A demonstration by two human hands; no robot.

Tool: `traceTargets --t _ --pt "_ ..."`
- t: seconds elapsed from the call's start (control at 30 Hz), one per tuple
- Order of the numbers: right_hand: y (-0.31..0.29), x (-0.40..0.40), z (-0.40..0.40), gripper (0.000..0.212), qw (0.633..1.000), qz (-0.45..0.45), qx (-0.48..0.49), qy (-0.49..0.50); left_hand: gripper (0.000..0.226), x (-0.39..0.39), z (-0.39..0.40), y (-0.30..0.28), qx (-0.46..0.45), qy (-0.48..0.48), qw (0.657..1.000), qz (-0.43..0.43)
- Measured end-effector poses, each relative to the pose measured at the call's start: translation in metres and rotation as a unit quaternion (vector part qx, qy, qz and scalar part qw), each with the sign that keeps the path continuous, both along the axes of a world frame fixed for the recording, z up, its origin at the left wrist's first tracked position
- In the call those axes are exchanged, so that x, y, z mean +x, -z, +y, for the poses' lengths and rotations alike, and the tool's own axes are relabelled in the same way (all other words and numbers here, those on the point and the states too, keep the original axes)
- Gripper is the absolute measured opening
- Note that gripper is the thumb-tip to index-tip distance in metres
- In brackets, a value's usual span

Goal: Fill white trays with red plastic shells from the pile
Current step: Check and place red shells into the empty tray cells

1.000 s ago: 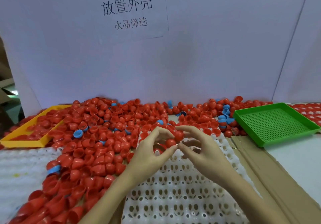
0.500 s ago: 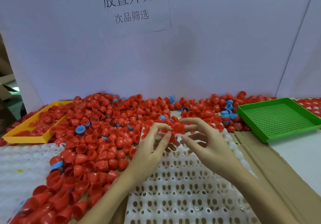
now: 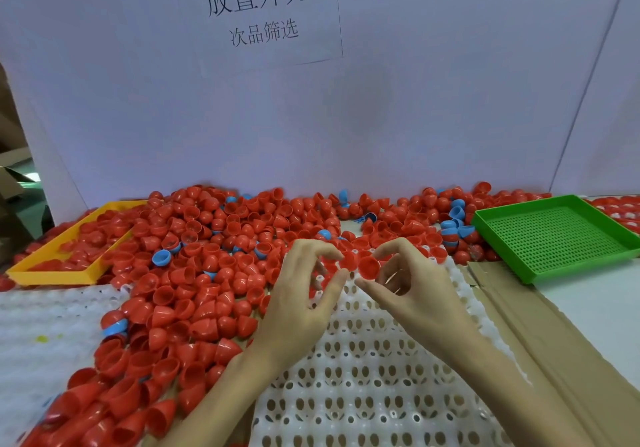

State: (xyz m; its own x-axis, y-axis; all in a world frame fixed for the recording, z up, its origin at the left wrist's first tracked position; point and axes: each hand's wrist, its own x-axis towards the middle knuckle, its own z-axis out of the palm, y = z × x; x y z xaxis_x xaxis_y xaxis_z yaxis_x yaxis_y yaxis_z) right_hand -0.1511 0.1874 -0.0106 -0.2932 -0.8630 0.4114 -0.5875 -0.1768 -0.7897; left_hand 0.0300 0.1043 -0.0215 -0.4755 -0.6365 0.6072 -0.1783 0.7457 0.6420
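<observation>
My hands have drifted slightly apart over the white tray. My right hand now pinches a red shell; my left hand pinches another. Both still need seating in the tray's far pockets.

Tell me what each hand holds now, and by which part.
The right hand pinches a red shell at its rim. The left hand seems to pinch another red shell; where exactly cannot be told.
</observation>
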Motion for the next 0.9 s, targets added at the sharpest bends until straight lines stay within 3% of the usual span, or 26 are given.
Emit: traceTargets --t 0.07,0.17,0.3,0.5,0.6,0.9 --pt "0.001 0.001 0.000 0.033 1.000 0.006 -0.002 0.009 0.019 0.000 0.001 0.001 -0.034 0.031 0.998 -0.047" --pt "0.004 0.002 0.000 0.034 1.000 0.019 0.002 0.001 0.026 0.000 0.002 0.004 -0.003 0.085 0.993 -0.084" --pt "0.007 0.005 -0.001 0.040 0.999 0.007 0.038 -0.032 0.027 -0.001 -0.003 0.005 0.011 0.040 0.995 -0.092" --pt "0.008 0.005 -0.001 0.028 0.998 0.026 0.054 0.015 0.043 -0.002 -0.013 0.018 -0.064 -0.020 0.951 -0.303" --pt "0.007 0.004 -0.001 0.027 0.998 0.022 0.061 0.024 0.050 -0.003 -0.012 0.019 -0.077 -0.017 0.948 -0.308" --pt "0.008 0.002 -0.001 0.026 0.996 0.036 0.078 0.035 0.040 -0.004 -0.009 0.010 -0.039 0.006 0.951 -0.306"
